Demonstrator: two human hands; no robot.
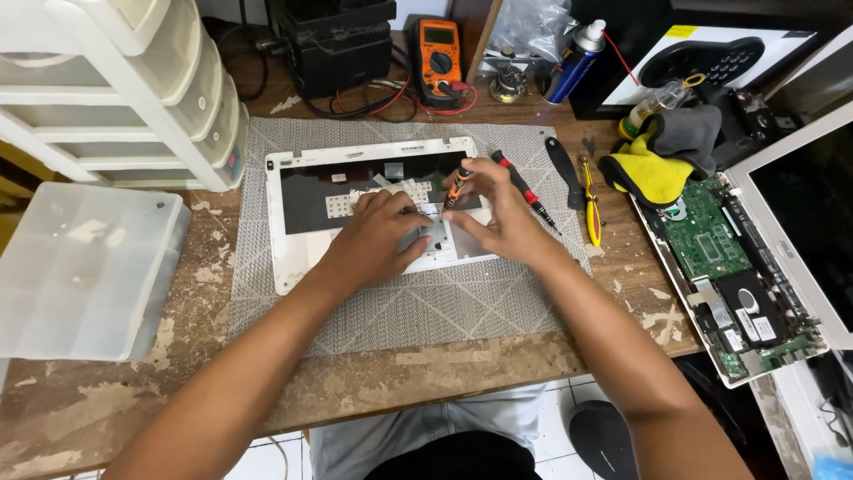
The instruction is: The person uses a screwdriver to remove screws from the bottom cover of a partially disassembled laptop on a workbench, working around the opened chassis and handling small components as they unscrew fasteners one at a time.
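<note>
The right hand [498,218] pinches a small orange-and-black screwdriver [457,184] between its fingertips, holding it nearly upright with the tip down on the inner side of a white laptop cover [293,222]; the left hand [382,233] lies flat on that cover just beside the tip, fingers pressed down on a silvery metal patch [433,233], gripping nothing; the two hands almost touch over the cover's right half. The cover lies upside down on a grey woven mat [400,307], its left and near edges well inside the mat, so bare mat shows in front of it and to the left; its dark keyboard recess [311,187] faces up. Just right of the right hand, on the mat's edge, lie a red-and-black screwdriver [526,191], a black pry tool [563,171] and a yellow-handled tool [592,209], side by side and close together. Further right, past a strip of worn wooden table [107,400], an opened laptop [737,284] with its green board showing hangs over the table's right edge; a yellow-and-grey cloth [662,156] sits at its far end. On the left stand white plastic drawers [124,89] and a clear lidded box [84,267], well apart from the hands; an orange meter [437,58] stands at the back.
</note>
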